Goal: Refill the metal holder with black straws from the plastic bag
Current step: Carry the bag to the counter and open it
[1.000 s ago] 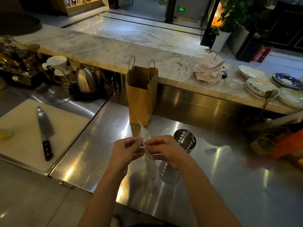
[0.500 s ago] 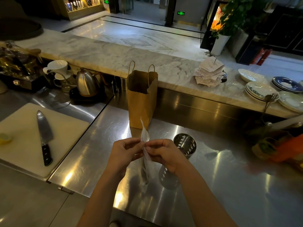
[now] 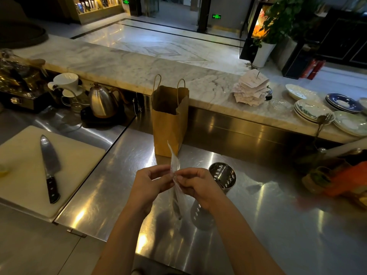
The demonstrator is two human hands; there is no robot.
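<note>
I pinch the clear plastic bag between my left hand and right hand, both grips closed on its middle above the bench. Dark straws show dimly in its lower end; their number I cannot tell. One perforated metal holder stands at three o'clock, just beyond my right hand, and one brown paper bag stands open at twelve.

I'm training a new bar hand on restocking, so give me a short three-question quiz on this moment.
1. True or false: the metal holder already has black straws standing in it.
2. What do the left hand and right hand grip together? A) the knife B) the plastic bag C) the brown paper bag
3. Fill in: the knife lies on the ____ board.

Key:
1. False; the holder looks empty.
2. B; both hands pinch the plastic bag at one spot, above the steel counter.
3. Cutting; the cutting board is to the person's left.
</note>
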